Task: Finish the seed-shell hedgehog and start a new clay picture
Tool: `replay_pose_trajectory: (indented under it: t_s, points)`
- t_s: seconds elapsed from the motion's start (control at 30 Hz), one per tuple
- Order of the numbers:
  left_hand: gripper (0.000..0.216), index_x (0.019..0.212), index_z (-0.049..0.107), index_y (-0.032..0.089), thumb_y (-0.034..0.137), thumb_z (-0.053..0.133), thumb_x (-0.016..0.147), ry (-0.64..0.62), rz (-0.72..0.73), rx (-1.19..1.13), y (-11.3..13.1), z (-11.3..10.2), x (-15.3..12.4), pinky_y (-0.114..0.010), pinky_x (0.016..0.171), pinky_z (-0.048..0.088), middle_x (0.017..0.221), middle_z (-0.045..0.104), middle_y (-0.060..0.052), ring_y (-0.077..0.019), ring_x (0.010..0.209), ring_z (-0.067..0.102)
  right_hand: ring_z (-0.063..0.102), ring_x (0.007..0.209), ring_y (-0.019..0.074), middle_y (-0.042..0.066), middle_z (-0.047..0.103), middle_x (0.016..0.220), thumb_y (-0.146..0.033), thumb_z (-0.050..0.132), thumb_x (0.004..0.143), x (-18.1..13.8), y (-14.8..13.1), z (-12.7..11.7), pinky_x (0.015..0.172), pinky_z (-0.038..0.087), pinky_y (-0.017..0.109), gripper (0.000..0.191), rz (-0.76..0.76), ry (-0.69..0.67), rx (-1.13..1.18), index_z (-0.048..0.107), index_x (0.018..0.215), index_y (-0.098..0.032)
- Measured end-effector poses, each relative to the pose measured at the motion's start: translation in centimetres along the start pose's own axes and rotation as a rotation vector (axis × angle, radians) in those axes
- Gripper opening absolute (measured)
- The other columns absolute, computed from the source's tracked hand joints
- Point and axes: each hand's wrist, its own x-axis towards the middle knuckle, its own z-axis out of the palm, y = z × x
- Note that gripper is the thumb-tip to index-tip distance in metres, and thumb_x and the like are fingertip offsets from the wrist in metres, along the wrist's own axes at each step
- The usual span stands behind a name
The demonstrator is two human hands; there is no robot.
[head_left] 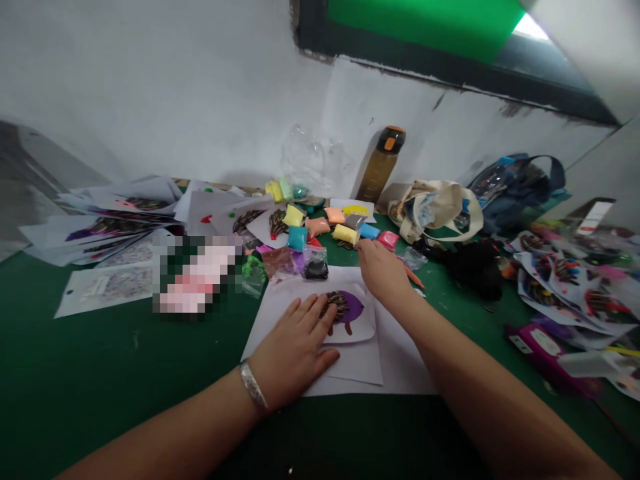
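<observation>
Your left hand point(295, 347) lies spread, palm down, on the white sheet point(360, 363) near the front edge of the surface point(100, 373). Its fingertips touch the seeded side of the purple clay shape point(354, 305). Your right hand point(383, 270) reaches past the sheet to the clay packets, fingertips at the yellow packet point(346, 234). The fingers curl away from view, so I cannot tell whether they pinch anything.

Progress, as a judgement: the purple body is laid down and sunflower seeds point(336, 305) cover its left part. The right part is bare, so seeding looks about half done.

Around:
- A blue packet point(369, 231) and a pink packet point(388, 239) crowd the sheet's far edge.
- An orange stick point(413, 275) lies just beside your right wrist.
- A bottle point(383, 165) stands at the back edge, with a tote bag point(435, 207) to its right.
- Stacks of similar craft sheets point(115, 227) sit at the left edge.
</observation>
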Motion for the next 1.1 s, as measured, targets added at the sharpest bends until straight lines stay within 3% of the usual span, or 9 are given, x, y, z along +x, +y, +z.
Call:
replay_pose_trajectory:
  t_s: [0.13,0.3,0.6,0.83,1.1]
  points:
    - [0.062,0.145,0.029,0.014,0.05,0.037,0.094,0.084,0.017,-0.018,-0.2,0.6,-0.1,-0.048,0.112,0.021,0.15,0.031,-0.014,-0.0288,0.139,0.026,0.06,0.092,0.0193,0.007,0.066,0.096,-0.022,0.042,0.094,-5.1,-0.3,-2.0,0.081,0.044,0.029,0.022,-0.14,0.012,0.363,0.063,0.098,-0.02]
    - [0.061,0.143,0.035,0.014,0.05,0.038,0.094,0.091,0.021,-0.002,-0.2,0.7,0.1,-0.048,0.112,0.022,0.149,0.034,-0.015,-0.0295,0.138,0.027,0.063,0.093,0.0162,0.002,0.07,0.1,-0.018,0.048,0.091,-9.2,-1.1,-1.8,0.084,0.046,0.028,0.023,-0.178,-0.085,0.604,0.065,0.105,-0.023]
    - [0.061,0.144,0.032,0.014,0.05,0.036,0.094,0.104,0.035,0.029,-0.3,0.7,0.1,-0.046,0.112,0.022,0.15,0.032,-0.014,-0.0277,0.139,0.027,0.06,0.087,0.0155,0.004,0.067,0.093,-0.014,0.05,0.09,-9.0,-1.4,-0.9,0.08,0.046,0.027,0.019,-0.188,-0.033,0.658,0.065,0.098,-0.021]
    - [0.062,0.144,0.033,0.014,0.051,0.035,0.094,0.094,0.042,0.033,-0.4,0.6,0.1,-0.047,0.112,0.023,0.15,0.032,-0.015,-0.028,0.139,0.026,0.056,0.084,0.0165,0.003,0.063,0.084,-0.014,0.053,0.088,-8.9,-1.5,-1.0,0.079,0.044,0.029,0.016,-0.154,-0.101,0.566,0.067,0.083,-0.021]
    - [0.061,0.144,0.033,0.015,0.052,0.033,0.095,0.086,0.034,0.034,-0.4,0.7,0.1,-0.047,0.113,0.022,0.15,0.033,-0.013,-0.0279,0.139,0.026,0.054,0.086,0.0174,0.005,0.061,0.087,-0.013,0.052,0.088,-8.7,-1.3,0.0,0.081,0.044,0.03,0.017,-0.178,-0.062,0.547,0.068,0.087,-0.021]
